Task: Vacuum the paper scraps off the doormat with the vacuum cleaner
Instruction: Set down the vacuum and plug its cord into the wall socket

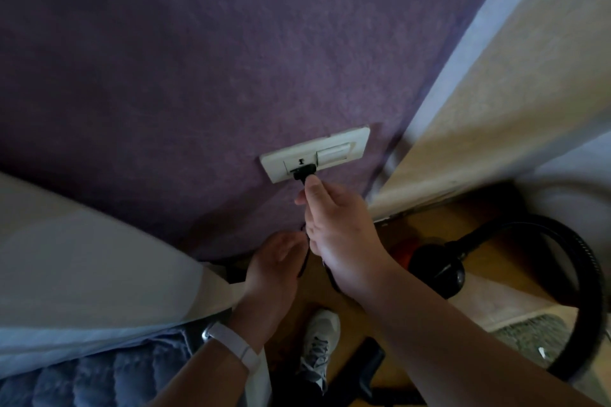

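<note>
Purple wall with socket plate | pinching plug at socket in right hand | left hand by cord, grip indeterminate | vacuum cleaner on floor, right; doormat beyond | risk: half-seated plug; slack cord catching shoe.

Both of the person's forearms are bare from the hands down to the lower edge of the view. The left hand has a white band round its wrist: a smooth, flat strap with a narrow keeper loop across it and a rounded, shinier piece at its outer end. The right hand and its wrist are bare. On the floor, one foot wears a white and grey trainer with grey laces crossed over the tongue and darker panels toward the heel.
</note>
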